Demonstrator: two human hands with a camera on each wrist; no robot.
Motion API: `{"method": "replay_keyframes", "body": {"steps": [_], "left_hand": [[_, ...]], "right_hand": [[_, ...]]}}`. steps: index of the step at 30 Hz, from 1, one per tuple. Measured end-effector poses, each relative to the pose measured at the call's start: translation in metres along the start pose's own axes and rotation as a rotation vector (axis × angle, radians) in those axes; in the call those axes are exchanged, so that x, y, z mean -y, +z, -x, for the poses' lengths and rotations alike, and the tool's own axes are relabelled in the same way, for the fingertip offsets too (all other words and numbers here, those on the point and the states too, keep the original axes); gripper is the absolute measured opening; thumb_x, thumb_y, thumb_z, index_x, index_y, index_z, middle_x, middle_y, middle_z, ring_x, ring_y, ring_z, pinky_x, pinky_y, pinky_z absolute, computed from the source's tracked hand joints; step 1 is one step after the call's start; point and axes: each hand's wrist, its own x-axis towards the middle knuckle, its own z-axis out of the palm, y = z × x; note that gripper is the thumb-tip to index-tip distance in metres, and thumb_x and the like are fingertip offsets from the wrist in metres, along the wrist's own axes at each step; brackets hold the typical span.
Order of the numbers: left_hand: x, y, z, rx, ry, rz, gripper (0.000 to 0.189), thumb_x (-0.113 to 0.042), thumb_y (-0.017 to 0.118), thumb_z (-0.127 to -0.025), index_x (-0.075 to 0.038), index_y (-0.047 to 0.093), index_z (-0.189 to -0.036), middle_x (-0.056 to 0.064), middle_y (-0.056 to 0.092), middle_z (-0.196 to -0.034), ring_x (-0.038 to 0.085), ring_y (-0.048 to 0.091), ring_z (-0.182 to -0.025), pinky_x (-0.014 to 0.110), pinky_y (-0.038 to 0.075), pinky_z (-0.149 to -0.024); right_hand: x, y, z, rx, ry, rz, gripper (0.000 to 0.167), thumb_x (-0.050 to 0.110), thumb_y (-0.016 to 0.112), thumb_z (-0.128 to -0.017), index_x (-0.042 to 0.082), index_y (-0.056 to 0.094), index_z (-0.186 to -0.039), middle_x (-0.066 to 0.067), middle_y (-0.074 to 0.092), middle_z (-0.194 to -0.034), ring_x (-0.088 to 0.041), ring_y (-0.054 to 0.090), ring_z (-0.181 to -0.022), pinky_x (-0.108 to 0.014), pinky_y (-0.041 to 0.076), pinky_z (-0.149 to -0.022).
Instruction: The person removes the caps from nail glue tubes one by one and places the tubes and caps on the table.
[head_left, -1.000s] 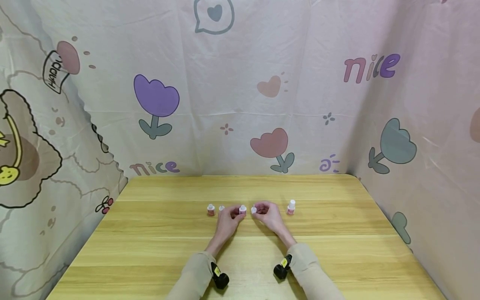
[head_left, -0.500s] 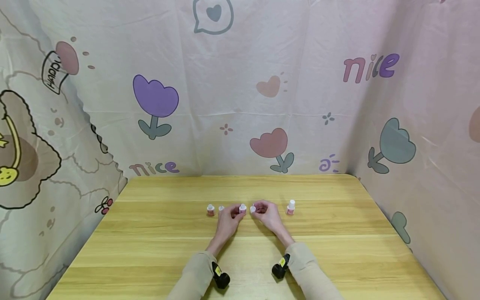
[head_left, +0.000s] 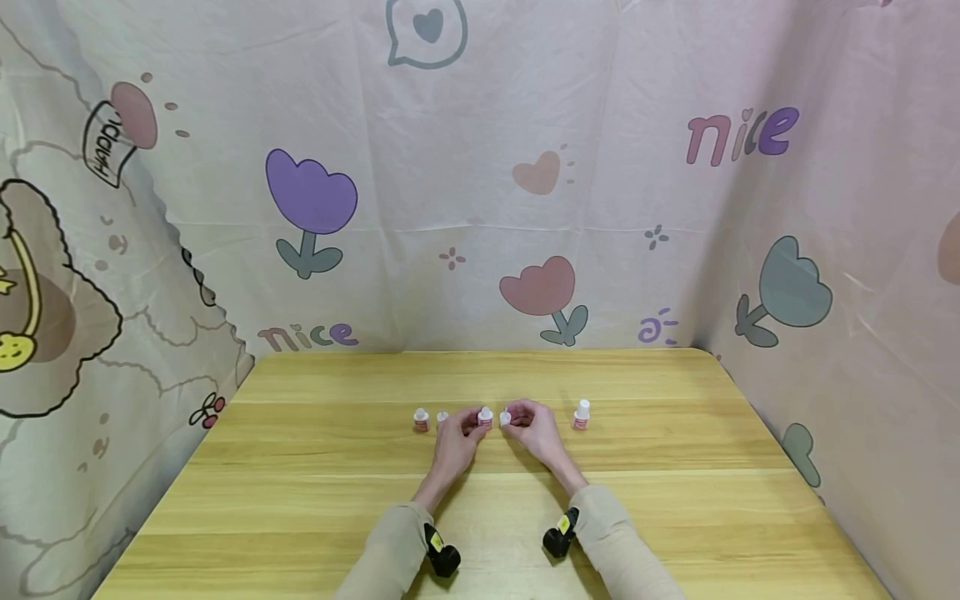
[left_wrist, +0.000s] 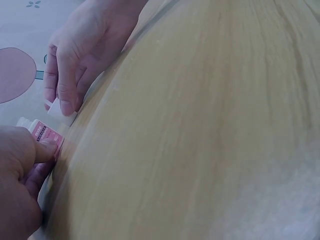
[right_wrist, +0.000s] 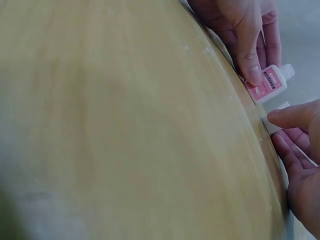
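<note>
In the head view my left hand (head_left: 454,440) grips a small white bottle (head_left: 485,418) with a pink label, which stands upright with its neck uncapped. Thumb and fingers of my right hand (head_left: 536,427) pinch a white cap (head_left: 505,418) just to the right of that bottle; a thin tip points up from it. The wrist views show bottle and cap close together but apart. Left of my left hand stands a second uncapped pink-labelled bottle (head_left: 422,421). Between them is another white cap (head_left: 442,416), partly hidden by my left hand.
A third pink-labelled bottle (head_left: 581,415), with its white cap on, stands to the right of my right hand. Everything rests on a light wooden table (head_left: 480,533). A printed cloth (head_left: 442,283) hangs around the table's back and sides.
My right hand has shifted very slightly left with the cap, nearer the held bottle, and then stayed still. The left hand and the other bottles look unmoved.
</note>
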Motion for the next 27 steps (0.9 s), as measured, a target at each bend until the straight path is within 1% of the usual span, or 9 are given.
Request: {"method": "replay_keyframes", "body": {"steps": [3,6,10,11,14,17,18,21,27], "left_hand": [[0.000,0.000,0.000,-0.003,0.012,0.001,0.028,-0.001,0.073,-0.089,0.003,0.070,-0.117,0.019,0.076,-0.103,0.026,0.072,-0.087,0.024,0.058,-0.073],[-0.001,-0.001,0.000,-0.001,0.005,0.017,0.030,0.000,0.073,-0.089,0.003,0.069,-0.119,0.021,0.075,-0.106,0.029,0.073,-0.091,0.030,0.061,-0.077],[-0.003,-0.002,0.001,0.007,0.002,0.030,0.033,0.002,0.071,-0.090,0.007,0.066,-0.122,0.024,0.073,-0.113,0.033,0.073,-0.098,0.038,0.061,-0.083],[-0.003,-0.002,0.001,0.009,-0.001,0.035,0.034,0.002,0.071,-0.090,0.007,0.065,-0.123,0.024,0.073,-0.114,0.034,0.073,-0.100,0.038,0.060,-0.085],[-0.004,-0.002,0.003,0.007,-0.001,0.049,0.036,0.003,0.070,-0.090,0.008,0.063,-0.126,0.025,0.072,-0.117,0.035,0.072,-0.104,0.039,0.060,-0.088],[-0.003,-0.001,0.005,-0.003,0.016,0.068,0.038,0.006,0.069,-0.089,0.010,0.062,-0.126,0.027,0.071,-0.118,0.038,0.072,-0.105,0.039,0.060,-0.088],[-0.003,-0.002,0.005,-0.008,0.019,0.072,0.039,0.007,0.069,-0.089,0.010,0.061,-0.127,0.028,0.071,-0.118,0.039,0.072,-0.105,0.039,0.060,-0.088],[-0.004,-0.003,0.008,-0.019,0.014,0.088,0.042,0.008,0.070,-0.088,0.011,0.059,-0.129,0.030,0.069,-0.120,0.041,0.071,-0.107,0.038,0.060,-0.089],[-0.008,-0.006,0.012,-0.030,-0.026,0.103,0.048,0.007,0.071,-0.087,0.009,0.057,-0.132,0.032,0.065,-0.126,0.042,0.069,-0.110,0.034,0.059,-0.090]], "right_hand": [[0.000,0.000,0.000,0.001,-0.009,-0.002,0.026,-0.015,0.074,-0.079,-0.012,0.067,-0.105,-0.029,0.071,-0.097,-0.028,0.071,-0.085,-0.019,0.057,-0.075],[0.006,-0.001,0.002,0.020,-0.017,-0.009,0.027,-0.016,0.071,-0.080,-0.016,0.065,-0.106,-0.034,0.069,-0.099,-0.041,0.070,-0.090,-0.026,0.060,-0.078],[0.029,-0.006,0.011,0.071,-0.027,-0.013,0.029,-0.017,0.068,-0.083,-0.022,0.060,-0.111,-0.040,0.066,-0.104,-0.052,0.066,-0.097,-0.043,0.060,-0.087],[0.031,-0.007,0.011,0.078,-0.029,-0.016,0.030,-0.017,0.067,-0.083,-0.023,0.059,-0.112,-0.041,0.065,-0.104,-0.053,0.065,-0.099,-0.047,0.059,-0.089],[0.023,-0.005,0.011,0.063,-0.032,-0.024,0.032,-0.016,0.069,-0.084,-0.020,0.060,-0.114,-0.038,0.067,-0.106,-0.051,0.066,-0.101,-0.048,0.057,-0.091],[0.005,-0.002,0.007,0.039,-0.033,-0.035,0.034,-0.015,0.071,-0.082,-0.016,0.062,-0.116,-0.035,0.068,-0.107,-0.047,0.067,-0.101,-0.042,0.059,-0.090],[0.003,-0.002,0.007,0.034,-0.037,-0.034,0.035,-0.014,0.071,-0.082,-0.015,0.063,-0.116,-0.033,0.069,-0.107,-0.046,0.067,-0.101,-0.040,0.059,-0.090],[0.001,-0.003,0.010,0.041,-0.037,-0.041,0.038,-0.014,0.072,-0.082,-0.013,0.062,-0.119,-0.033,0.069,-0.110,-0.045,0.067,-0.104,-0.038,0.059,-0.092],[0.001,-0.006,0.015,0.050,-0.038,-0.042,0.043,-0.014,0.072,-0.080,-0.012,0.061,-0.122,-0.033,0.068,-0.114,-0.045,0.066,-0.108,-0.039,0.058,-0.095]]}}
